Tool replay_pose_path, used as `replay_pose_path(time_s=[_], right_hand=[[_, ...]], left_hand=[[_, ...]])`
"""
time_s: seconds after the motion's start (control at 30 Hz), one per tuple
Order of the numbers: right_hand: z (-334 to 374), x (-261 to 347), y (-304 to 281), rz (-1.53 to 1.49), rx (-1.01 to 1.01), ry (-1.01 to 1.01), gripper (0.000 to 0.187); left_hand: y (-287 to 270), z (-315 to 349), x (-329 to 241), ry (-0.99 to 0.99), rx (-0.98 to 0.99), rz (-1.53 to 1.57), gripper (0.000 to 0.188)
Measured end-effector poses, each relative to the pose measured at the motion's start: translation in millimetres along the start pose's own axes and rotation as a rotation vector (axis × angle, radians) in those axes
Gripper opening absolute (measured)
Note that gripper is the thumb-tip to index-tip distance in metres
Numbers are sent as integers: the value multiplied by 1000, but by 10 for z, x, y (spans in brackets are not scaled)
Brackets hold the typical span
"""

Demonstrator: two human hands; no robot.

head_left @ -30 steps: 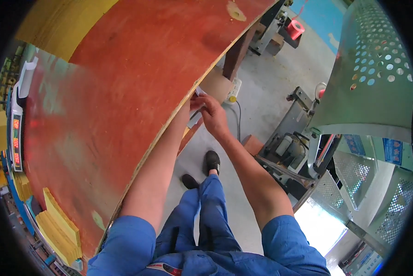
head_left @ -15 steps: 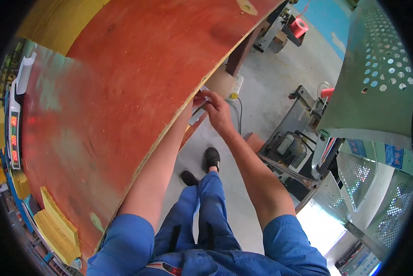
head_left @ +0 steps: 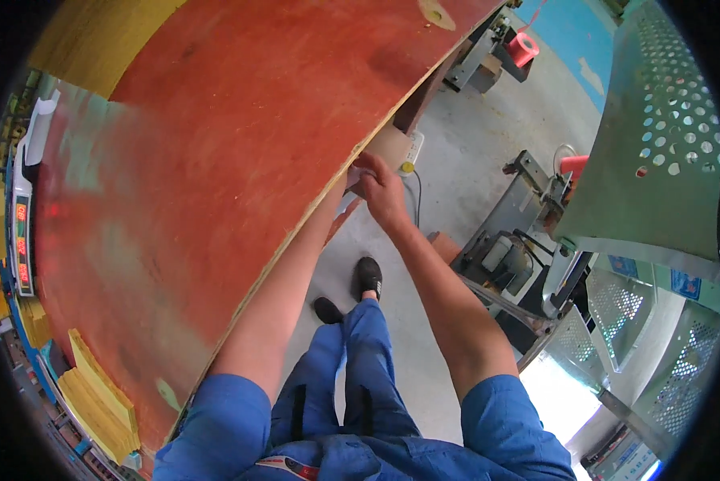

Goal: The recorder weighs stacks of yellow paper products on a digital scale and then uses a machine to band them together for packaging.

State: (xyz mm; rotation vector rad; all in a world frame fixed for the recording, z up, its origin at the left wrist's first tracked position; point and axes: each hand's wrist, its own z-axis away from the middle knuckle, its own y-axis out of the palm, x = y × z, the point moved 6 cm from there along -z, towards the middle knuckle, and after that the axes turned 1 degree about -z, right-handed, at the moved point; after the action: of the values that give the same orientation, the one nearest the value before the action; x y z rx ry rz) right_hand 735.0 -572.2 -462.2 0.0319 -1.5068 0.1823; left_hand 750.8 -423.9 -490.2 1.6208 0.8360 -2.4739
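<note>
Both my arms reach to the edge of a large red-brown wooden tabletop (head_left: 240,160). My right hand (head_left: 382,191) is closed just outside that edge, its fingers bent inward and their tips tucked out of sight. Whatever they hold is hidden. Close against it, my left hand (head_left: 346,183) goes under the board's edge, and its fingers are hidden. A small whitish, sheet-like piece (head_left: 353,178) shows between the hands; which hand holds it I cannot tell.
A white power strip (head_left: 414,148) and cable lie beyond my hands. Right stand a machine (head_left: 508,256) and a green perforated metal guard (head_left: 649,160). A pink roll (head_left: 522,50) sits at the top. Yellow boards (head_left: 95,397) and a device with a red display (head_left: 23,240) are left.
My left fingers, partly visible before, have slipped further behind the board's edge. The right hand has shifted slightly, its fingertips now hidden. The dark strip seen between the hands no longer shows.
</note>
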Motion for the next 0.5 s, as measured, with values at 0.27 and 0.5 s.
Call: replay_pose_path(time_s=[0.27,0.5], right_hand=[[-275,-88,82,335,86,3,27],[-246,-134,-86,470,82,-20,30]], left_hand=[[-51,-81,131,126,1,108,22],[132,116,0,-194,258,385,20]])
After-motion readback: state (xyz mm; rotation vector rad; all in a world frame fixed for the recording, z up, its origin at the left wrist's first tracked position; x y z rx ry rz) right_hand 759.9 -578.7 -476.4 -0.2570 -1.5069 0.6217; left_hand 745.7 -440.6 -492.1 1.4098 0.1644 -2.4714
